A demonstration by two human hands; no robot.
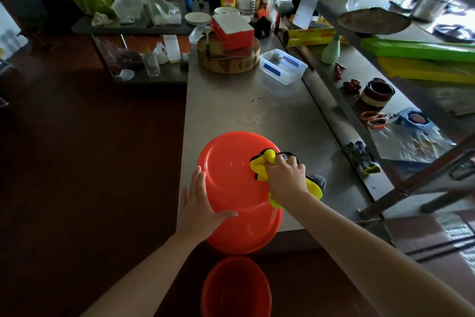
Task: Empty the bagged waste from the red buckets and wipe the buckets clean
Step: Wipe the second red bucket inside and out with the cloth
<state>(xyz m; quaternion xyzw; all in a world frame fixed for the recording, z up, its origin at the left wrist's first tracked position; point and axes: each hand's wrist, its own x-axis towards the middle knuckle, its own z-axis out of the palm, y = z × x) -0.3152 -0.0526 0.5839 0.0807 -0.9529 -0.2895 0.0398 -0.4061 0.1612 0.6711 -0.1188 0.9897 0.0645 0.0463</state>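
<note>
Nearest, at 6 o'clock on the dark floor, stands a second red bucket (235, 288), mouth up; its inside is too dim to say whether any bag or waste is in it.

Just above it, around 6 o'clock and toward the middle, the red bucket being cleaned (228, 188) lies base up on the steel counter (244, 111), and its near rim hangs out past the counter's front edge. The left hand (199, 201) lies flat on the bucket's 8 o'clock side, fingers straight and spread, thumb pressed across the base; it steadies and grips nothing. The right hand (285, 177) is bunched round a yellow cloth (262, 165) and presses it on the base at the 3 o'clock side, with a tail of cloth trailing toward the counter.

The step looks like wiping the outside of the base. The risk lies in that overhang: smooth plastic on smooth steel, held only by a flat palm, so a hard stroke toward the body could slide the bucket off onto the one below. The loose tail could also drag counter grit back across the wiped surface.

Farther off, at 12 o'clock, sit a clear plastic box (282, 66) and a round chopping block (228, 59), well apart from the work.
</note>
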